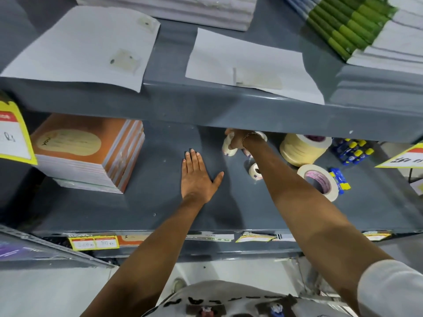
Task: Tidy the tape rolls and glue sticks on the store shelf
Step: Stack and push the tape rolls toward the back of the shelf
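My left hand [197, 177] lies flat and open on the grey shelf [142, 209], holding nothing. My right hand [238, 139] reaches further back under the upper shelf and grips a small stack of narrow white tape rolls [229, 146]. One small tape roll [255, 171] stands loose beside my right forearm. A stack of wide beige masking tape [304, 148] sits to the right, and a single wide roll [319, 181] leans in front of it. Blue and yellow glue sticks [353, 151] cluster at the back right; one glue stick [340, 180] lies apart.
A stack of orange notebooks [89, 152] fills the shelf's left side. The upper shelf [229, 110] overhangs the back and carries loose white sheets [247, 65] and stacked books [357, 26]. Yellow price tags [13, 133] hang at the left and right edges.
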Demonstrator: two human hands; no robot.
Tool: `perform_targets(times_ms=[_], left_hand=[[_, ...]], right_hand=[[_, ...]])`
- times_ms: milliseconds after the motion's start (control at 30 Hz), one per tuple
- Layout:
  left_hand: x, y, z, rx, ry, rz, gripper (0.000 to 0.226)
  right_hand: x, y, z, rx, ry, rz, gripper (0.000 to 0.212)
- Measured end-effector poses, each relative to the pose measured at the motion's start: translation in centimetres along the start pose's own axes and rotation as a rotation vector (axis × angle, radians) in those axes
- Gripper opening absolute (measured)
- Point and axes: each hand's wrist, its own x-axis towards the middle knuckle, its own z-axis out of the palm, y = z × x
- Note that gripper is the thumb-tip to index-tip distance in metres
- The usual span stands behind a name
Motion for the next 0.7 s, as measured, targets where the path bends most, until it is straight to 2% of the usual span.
perform_targets(times_ms=[100,367,433,567,700], left_hand=[[0.0,0.1,0.0,-0.007,-0.002,-0.003,0.099],[0.1,0.2,-0.1,-0.005,-0.031,-0.01,0.098],[0.2,-0.4,-0.3,-0.013,-0.048,0.032,0.092],[0.3,-3.4,-1.1,-0.009,-0.062,0.203,0.072],[0.0,-3.7,-1.6,-0.002,-0.029,0.219,0.068]], right_hand=[[0.7,0.3,0.2,0.106,0.016,0.026,0.049],[1.4,0.6,0.3,0.079,0.012,0.028,0.054],[1.6,0.5,0.2,0.041,-0.022,0.022,0.055],[1.6,0.3,0.2,-0.002,-0.01,-0.013,0.045],[1.5,0.2,0.4,-0.092,-0.005,-0.018,0.047]])
